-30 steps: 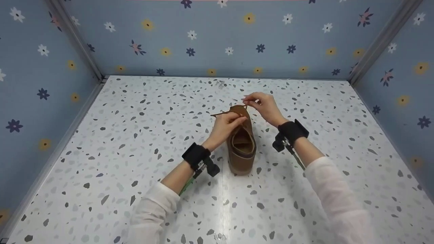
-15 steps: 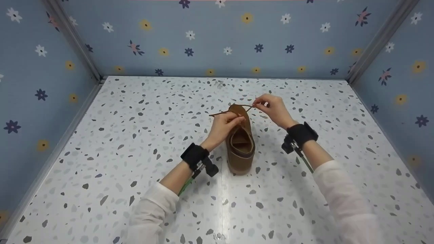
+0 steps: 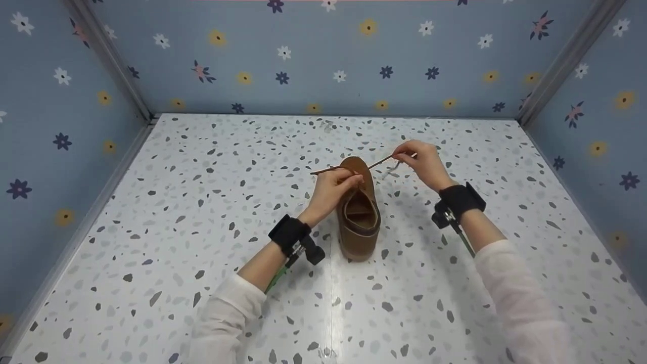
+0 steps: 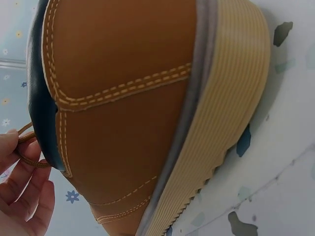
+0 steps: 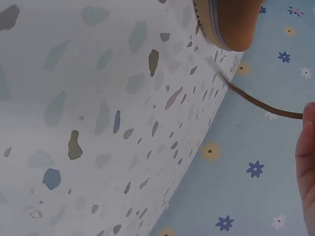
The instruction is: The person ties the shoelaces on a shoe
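Observation:
A brown leather shoe [image 3: 358, 247] stands on its sole, toe pointing away from me. The left wrist view shows its stitched side and ribbed tan sole [image 4: 236, 73]. Over the lacing, my left hand [image 3: 329, 192] pinches the brown shoelace [image 4: 33, 162] between thumb and fingers, while a lace end [image 3: 323, 171] sticks out to the left. To the right of the toe, my right hand [image 3: 423, 163] pinches another stretch of lace [image 3: 381, 161], which runs straight to the shoe. Its loose tip [image 5: 224, 78] hangs below the fingers. The eyelets are hidden by the left hand.
The speckled white tabletop [image 3: 202, 227] surrounds the shoe. Blue flowered panels [image 3: 323, 55] enclose it at the back and both sides. Black straps with small cameras [image 3: 291, 235] sit on both wrists.
My right hand has moved to the right, away from the shoe, drawing the lace out straight with its tip now dangling. My left hand has barely moved, and the shoe stays in place.

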A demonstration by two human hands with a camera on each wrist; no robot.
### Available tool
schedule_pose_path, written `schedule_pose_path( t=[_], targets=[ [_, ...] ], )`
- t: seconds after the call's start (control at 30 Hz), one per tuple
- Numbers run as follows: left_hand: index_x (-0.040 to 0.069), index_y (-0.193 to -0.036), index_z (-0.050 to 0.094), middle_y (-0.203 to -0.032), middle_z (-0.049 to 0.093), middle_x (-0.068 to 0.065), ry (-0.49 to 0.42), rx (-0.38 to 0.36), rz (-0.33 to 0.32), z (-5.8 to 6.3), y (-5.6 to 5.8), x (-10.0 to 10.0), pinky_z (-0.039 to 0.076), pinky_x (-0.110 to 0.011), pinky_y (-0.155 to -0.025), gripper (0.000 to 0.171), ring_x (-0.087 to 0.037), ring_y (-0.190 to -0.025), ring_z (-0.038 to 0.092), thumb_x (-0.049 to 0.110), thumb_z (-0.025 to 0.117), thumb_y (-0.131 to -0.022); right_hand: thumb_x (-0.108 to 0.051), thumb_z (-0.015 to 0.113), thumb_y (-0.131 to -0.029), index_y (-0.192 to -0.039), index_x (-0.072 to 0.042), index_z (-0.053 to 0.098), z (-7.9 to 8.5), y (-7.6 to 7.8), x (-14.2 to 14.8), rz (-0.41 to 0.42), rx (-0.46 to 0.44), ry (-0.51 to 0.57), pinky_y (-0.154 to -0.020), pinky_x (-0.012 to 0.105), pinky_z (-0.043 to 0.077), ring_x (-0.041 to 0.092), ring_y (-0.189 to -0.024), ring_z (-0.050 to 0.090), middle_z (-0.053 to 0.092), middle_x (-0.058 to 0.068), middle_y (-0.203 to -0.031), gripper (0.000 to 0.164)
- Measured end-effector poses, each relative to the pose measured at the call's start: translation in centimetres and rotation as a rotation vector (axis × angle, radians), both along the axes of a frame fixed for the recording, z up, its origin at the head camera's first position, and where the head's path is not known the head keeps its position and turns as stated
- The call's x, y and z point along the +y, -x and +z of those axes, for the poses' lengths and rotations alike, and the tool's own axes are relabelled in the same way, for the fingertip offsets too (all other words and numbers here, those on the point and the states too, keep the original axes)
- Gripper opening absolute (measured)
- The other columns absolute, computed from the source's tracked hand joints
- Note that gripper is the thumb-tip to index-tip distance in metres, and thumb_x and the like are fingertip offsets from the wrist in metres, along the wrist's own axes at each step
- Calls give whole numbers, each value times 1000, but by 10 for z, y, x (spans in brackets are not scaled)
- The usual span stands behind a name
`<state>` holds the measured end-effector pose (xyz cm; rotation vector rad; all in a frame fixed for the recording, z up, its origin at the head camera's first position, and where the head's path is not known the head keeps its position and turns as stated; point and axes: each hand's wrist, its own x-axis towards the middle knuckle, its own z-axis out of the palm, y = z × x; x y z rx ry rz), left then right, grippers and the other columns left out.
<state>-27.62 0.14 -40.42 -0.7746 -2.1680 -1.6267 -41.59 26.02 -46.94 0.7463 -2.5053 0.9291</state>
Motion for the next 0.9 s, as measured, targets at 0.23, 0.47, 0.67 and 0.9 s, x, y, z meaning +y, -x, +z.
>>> schedule_pose_path(
  t=[0.23,0.47,0.67,0.9],
  targets=[
    [7,-64,58,-59,52,1,-13,14,0,-1,2,0,34,-19,-45,12,-7,-50,43,17,51,-68,-31,49,-63,-76,-33,50,-26,17,17,-114,89,-41,-45,22,34,-1,-57,42,46,-17,-70,12],
    [8,-59,57,-55,49,4,27,41,62,-3,4,-1,29,-20,-44,15,-4,-47,37,21,52,-67,-13,49,-67,-81,-10,55,31,-30,9,108,-214,103,-42,32,35,14,-59,48,52,4,-74,15],
    [7,-54,55,-51,45,5,38,38,81,-2,6,-2,28,-20,-44,21,-5,-46,35,23,52,-66,-19,50,-66,-81,-13,55,45,-37,6,127,-247,165,-41,29,36,12,-59,48,52,2,-73,17],
    [6,-54,54,-50,41,4,55,24,90,-2,7,-3,27,-20,-43,22,-5,-45,34,23,52,-67,-12,51,-67,-75,-5,56,128,-111,-40,113,-243,248,-50,26,38,18,-55,47,52,8,-66,13]
  ],
)
